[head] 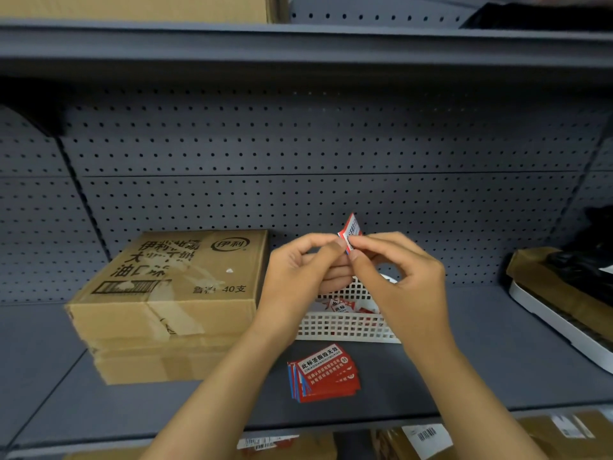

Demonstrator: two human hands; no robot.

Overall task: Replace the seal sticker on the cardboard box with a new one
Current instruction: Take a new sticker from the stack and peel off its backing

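A red-and-white seal sticker (pixel 350 231) is pinched between the fingertips of the left hand (pixel 300 270) and right hand (pixel 403 273), above a white basket (pixel 345 327). The cardboard box (pixel 172 283) sits left on the shelf (pixel 497 360), a sticker stack (pixel 323 373) nearby.

white basket (pixel 345 330): left and right ends hidden behind both wrists, stickers inside too small to read | held sticker (pixel 351 231): lower part covered by fingertips, print blurred | cardboard box (pixel 172 280): top lettering partly scuffed, unreadable | right-hand tray (pixel 564 320): cut off by frame edge
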